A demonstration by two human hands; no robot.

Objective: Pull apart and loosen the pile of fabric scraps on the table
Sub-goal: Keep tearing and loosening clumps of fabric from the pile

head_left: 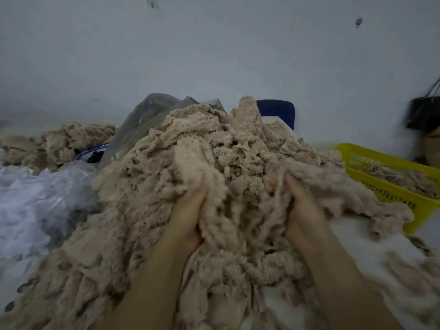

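Note:
A tall pile of beige, fluffy fabric scraps [214,148] fills the middle of the table. My left hand [187,217] is dug into the front of the pile, its fingers curled round a clump of scraps. My right hand [302,210] is a short way to the right, its fingers buried in the scraps and gripping another clump. A thick wad of scraps bulges up between the two hands. The fingertips of both hands are hidden in the fabric.
A yellow plastic basket [390,194] with some scraps stands at the right. Clear and white plastic bags [45,194] lie at the left, with a smaller scrap heap [59,141] behind. A blue chair back [278,111] and a grey wall are beyond the pile.

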